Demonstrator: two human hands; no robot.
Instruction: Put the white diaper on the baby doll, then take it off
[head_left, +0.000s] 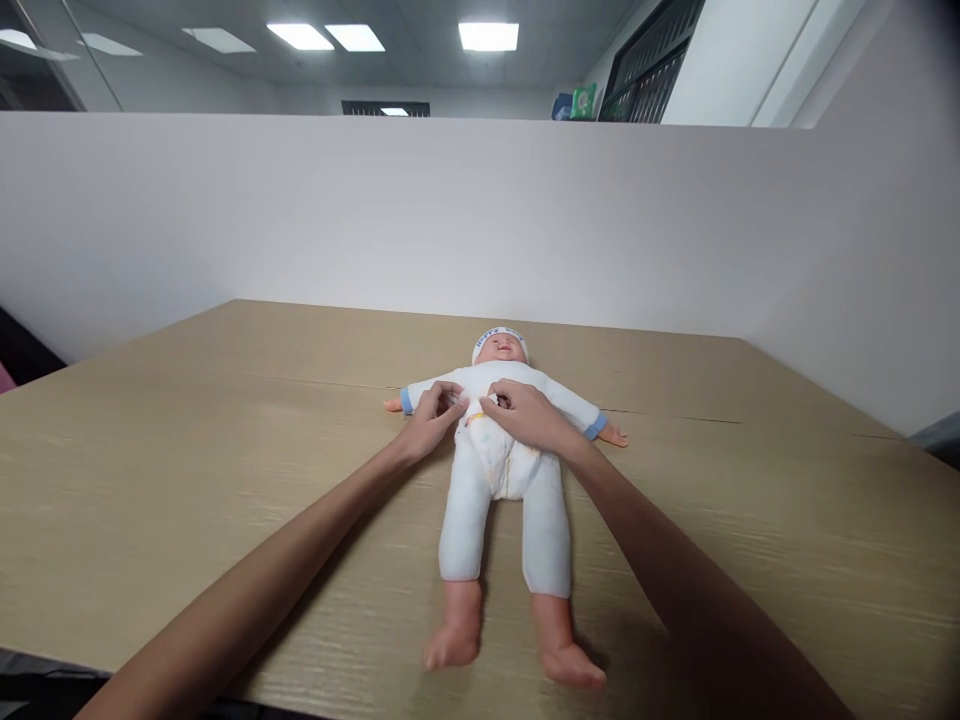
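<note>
A baby doll (504,480) in a white suit and white cap lies on its back on the wooden table (187,450), head away from me, bare feet towards me. A white diaper (501,462) sits around its waist. My left hand (433,418) is at the doll's waist on the left, fingers curled and pinching the diaper's top edge. My right hand (525,412) rests on the doll's belly on the right, fingers also closed on the diaper's top edge.
A white partition wall (480,220) stands along the table's far edge and right side. Ceiling lights and a dark window show above it. The table's near edge runs under my forearms.
</note>
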